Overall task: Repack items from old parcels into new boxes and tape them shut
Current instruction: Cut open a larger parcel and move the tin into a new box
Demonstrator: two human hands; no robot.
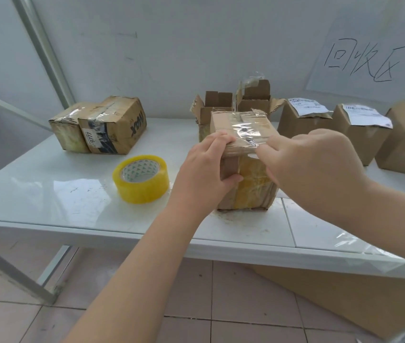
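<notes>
A small brown cardboard box (243, 127) stands on the white table (48, 194) in front of me, its top flaps closed under clear tape. My left hand (204, 174) grips the box's near left corner, fingers on the top edge and thumb on the front face. My right hand (312, 164) holds the near right edge, fingertips pinching at the tape on the top rim. A roll of yellowish clear packing tape (141, 179) lies on the table just left of the box.
Two taped old parcels (100, 125) sit at the back left. Two open empty boxes (233, 102) stand behind the held box. Several boxes with shipping labels (345, 127) line the right side. Flat cardboard (345, 293) leans under the table.
</notes>
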